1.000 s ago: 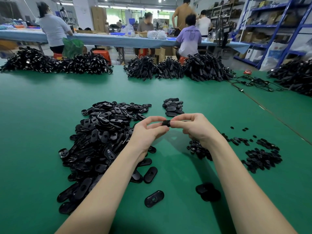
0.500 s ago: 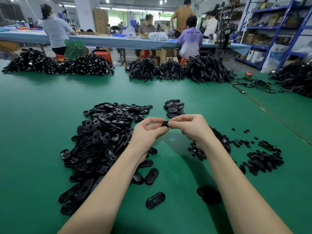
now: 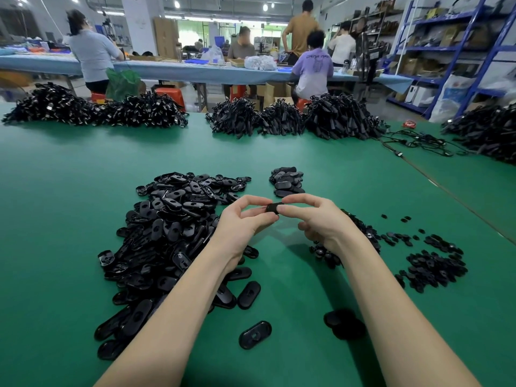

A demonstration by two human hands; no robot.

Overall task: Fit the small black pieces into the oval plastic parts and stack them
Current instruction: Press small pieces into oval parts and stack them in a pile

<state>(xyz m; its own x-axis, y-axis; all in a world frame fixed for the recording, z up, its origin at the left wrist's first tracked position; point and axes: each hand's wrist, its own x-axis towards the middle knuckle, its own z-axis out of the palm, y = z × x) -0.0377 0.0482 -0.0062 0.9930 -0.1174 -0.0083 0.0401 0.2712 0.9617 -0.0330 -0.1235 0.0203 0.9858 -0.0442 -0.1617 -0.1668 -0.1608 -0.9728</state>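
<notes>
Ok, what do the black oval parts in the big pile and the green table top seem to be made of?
The black oval parts look like moulded hard plastic with a glossy finish: light glints off their smooth rims and faces. The green table top looks like a matte rubber or vinyl mat, since it shows soft shadows and no sharp reflections; which one can't be told.

Head-worn view, forward-down, close over table [image 3: 83, 208]

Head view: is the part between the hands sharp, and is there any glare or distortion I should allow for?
Head view: the part pinched between left hand and right hand reads as a dark shape without detail; the table is evenly lit with soft shadows under the arms; wide-angle bending tilts the shelving; background people are blurred.
</notes>
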